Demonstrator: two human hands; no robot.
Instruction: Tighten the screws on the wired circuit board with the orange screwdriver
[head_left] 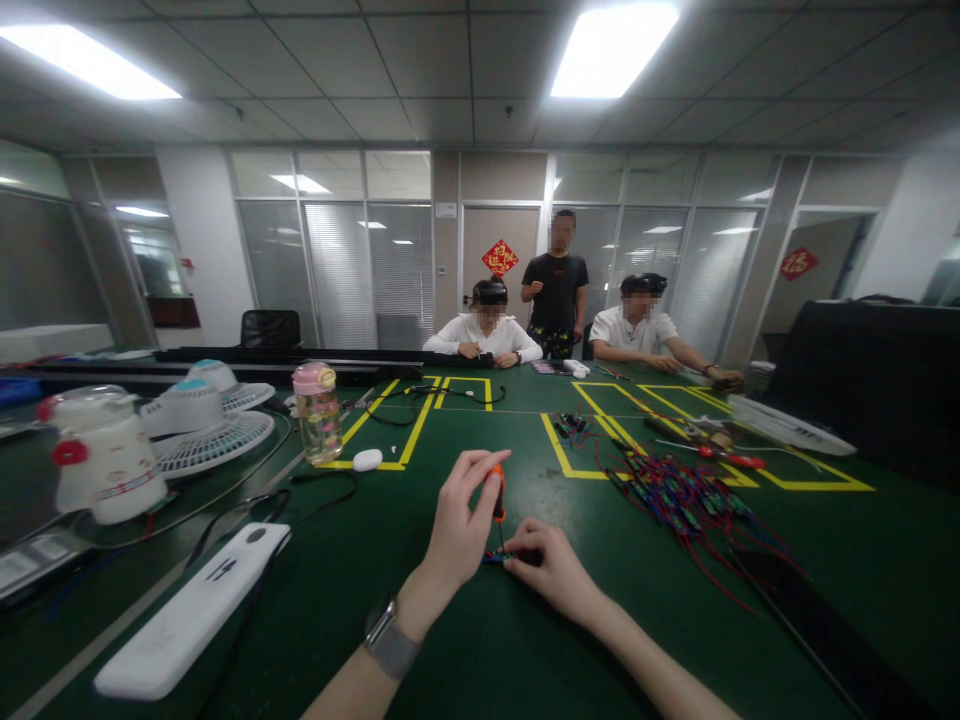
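Note:
My left hand (pixel 466 510) is closed around the orange-and-black handle of a screwdriver (pixel 499 500), held upright with its shaft pointing down. Under the tip lies a small green circuit board with thin wires (pixel 495 556) on the green table. Low beside it, my right hand (pixel 546 562) pinches the board's right end between thumb and fingers. The left hand covers part of both the handle and the board.
A tangle of wired circuit boards (pixel 675 490) lies to the right, near a red-handled tool (pixel 731 458). On the left are a white power strip (pixel 195 610), a bottle (pixel 316 415), fans (pixel 214 440) and a white jug (pixel 109 455). Several people are across the table (pixel 420 620).

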